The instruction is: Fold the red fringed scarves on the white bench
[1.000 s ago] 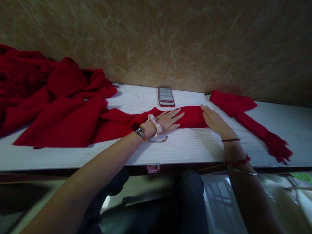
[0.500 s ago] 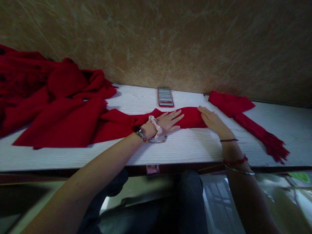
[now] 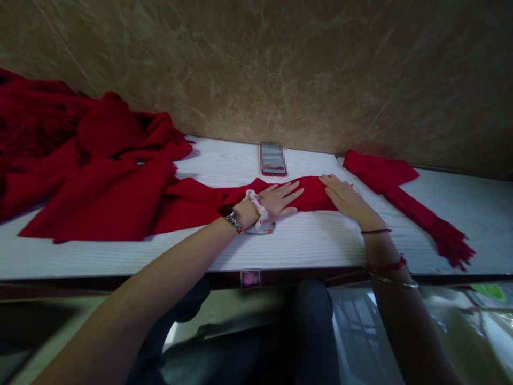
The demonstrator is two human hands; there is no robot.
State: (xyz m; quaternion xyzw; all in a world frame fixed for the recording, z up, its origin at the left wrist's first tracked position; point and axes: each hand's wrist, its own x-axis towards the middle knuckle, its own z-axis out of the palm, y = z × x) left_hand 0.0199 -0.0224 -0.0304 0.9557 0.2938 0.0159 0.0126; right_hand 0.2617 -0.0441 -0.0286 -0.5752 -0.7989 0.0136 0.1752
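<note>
Directly under fingers (image 3: 294, 195), red cloth (image 3: 310, 193)

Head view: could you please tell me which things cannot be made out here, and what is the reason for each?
1. Phone screen, head view: its content is pixelated.
2. Red cloth, head view: parts lie hidden beneath the left hand and right hand.
3. Red pile, head view: cut off by the left edge.
4. Green thing, head view: too blurred to identify.
</note>
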